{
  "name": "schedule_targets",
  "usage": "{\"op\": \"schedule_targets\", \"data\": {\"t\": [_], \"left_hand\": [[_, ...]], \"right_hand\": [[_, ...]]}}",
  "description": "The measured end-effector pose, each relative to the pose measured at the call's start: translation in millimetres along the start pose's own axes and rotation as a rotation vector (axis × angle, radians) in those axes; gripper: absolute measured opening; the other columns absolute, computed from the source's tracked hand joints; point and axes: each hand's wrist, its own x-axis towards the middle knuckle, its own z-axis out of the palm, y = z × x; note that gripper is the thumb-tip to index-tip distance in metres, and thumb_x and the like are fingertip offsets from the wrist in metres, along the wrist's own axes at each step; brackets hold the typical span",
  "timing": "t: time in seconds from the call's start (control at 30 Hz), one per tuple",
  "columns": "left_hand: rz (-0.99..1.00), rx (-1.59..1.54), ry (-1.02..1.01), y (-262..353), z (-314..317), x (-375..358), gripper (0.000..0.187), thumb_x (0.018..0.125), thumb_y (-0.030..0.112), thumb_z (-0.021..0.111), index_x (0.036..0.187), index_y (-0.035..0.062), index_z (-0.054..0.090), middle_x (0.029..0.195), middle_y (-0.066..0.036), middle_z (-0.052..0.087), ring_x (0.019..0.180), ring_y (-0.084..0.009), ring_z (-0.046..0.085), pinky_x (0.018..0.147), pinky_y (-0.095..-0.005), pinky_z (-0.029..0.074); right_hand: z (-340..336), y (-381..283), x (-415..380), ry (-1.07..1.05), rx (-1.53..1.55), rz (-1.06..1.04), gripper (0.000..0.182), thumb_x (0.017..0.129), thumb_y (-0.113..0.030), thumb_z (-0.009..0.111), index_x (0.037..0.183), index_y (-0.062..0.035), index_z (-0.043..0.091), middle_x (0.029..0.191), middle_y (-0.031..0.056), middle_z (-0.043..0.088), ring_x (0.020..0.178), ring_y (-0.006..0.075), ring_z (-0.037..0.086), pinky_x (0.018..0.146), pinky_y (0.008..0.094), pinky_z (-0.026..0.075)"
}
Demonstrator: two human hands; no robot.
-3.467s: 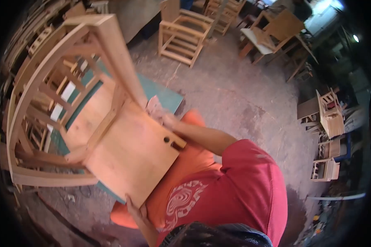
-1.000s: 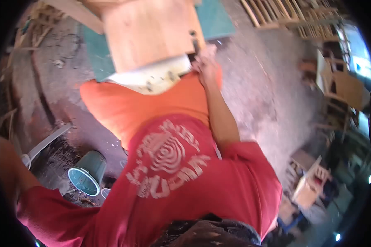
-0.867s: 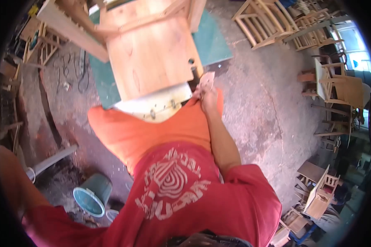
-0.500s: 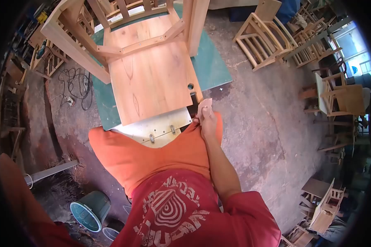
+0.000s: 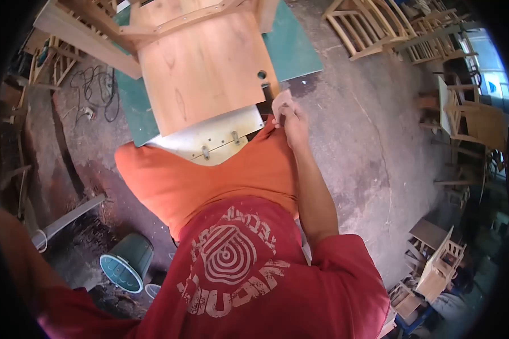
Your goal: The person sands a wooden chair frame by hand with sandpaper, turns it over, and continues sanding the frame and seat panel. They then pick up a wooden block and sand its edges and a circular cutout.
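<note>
My right hand is closed on a pinkish sheet, perhaps sandpaper, beside my right knee. Just left of it, the light wooden seat panel of an upturned chair lies over a green board and a metal-topped surface with two latches. A round hole and a dark slot show near the panel's right corner. My left arm hangs at the left edge of the view; its hand is out of sight.
A green bucket stands on the floor at lower left. A black cable lies coiled left of the board. Wooden chair frames are at upper right, with more furniture at lower right. A metal bar juts in at left.
The view has tilted down, so the chair and board sit higher in it. My right hand, still holding the pinkish sheet, has shifted slightly away from the panel.
</note>
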Motion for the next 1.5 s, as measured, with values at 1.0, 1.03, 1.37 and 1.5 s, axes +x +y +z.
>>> {"op": "schedule_targets", "data": {"t": [1.0, 1.03, 1.37, 1.5], "left_hand": [[-0.420, -0.271, -0.069, -71.8, -84.3, -41.3, 0.053, 0.097, 0.016, 0.051, 0.143, -0.0113, 0.052, 0.146, -0.024, 0.056, 0.133, -0.0350, 0.057, 0.119, -0.0446, 0.041], [-0.389, 0.240, -0.204, -103.4, -63.7, -83.2, 0.046, 0.099, 0.016, 0.049, 0.136, -0.0086, 0.060, 0.142, -0.022, 0.061, 0.131, -0.0322, 0.059, 0.117, -0.0439, 0.043], [-0.523, 1.206, -0.767, -230.2, -100.9, -332.5, 0.057, 0.094, 0.029, 0.065, 0.143, 0.0030, 0.053, 0.155, -0.023, 0.043, 0.146, -0.0454, 0.035, 0.118, -0.0609, 0.029], [-0.400, 1.259, -0.786, -233.8, -104.8, -340.2, 0.057, 0.095, 0.032, 0.061, 0.145, 0.0043, 0.052, 0.154, -0.025, 0.042, 0.145, -0.0496, 0.033, 0.116, -0.0651, 0.028]], "right_hand": [[11.2, -44.8, 55.7, 0.041, -1.251, -0.464, 0.033, 0.092, -0.045, 0.068, 0.101, -0.0133, 0.070, 0.087, 0.0151, 0.075, 0.086, 0.0403, 0.072, 0.078, 0.0527, 0.056], [12.7, -48.3, 57.4, 0.042, -1.260, -0.467, 0.033, 0.092, -0.045, 0.068, 0.101, -0.0133, 0.070, 0.087, 0.0151, 0.075, 0.086, 0.0403, 0.072, 0.078, 0.0527, 0.056], [27.8, -52.0, 67.9, 0.041, -1.164, -0.141, 0.030, 0.084, -0.039, 0.077, 0.082, -0.0099, 0.070, 0.076, 0.0105, 0.075, 0.077, 0.0318, 0.075, 0.073, 0.0437, 0.057], [34.6, -37.1, 88.5, 0.103, -1.052, -0.031, 0.026, 0.079, -0.030, 0.079, 0.076, -0.0057, 0.069, 0.067, 0.0102, 0.073, 0.064, 0.0210, 0.073, 0.063, 0.0359, 0.057]]}}
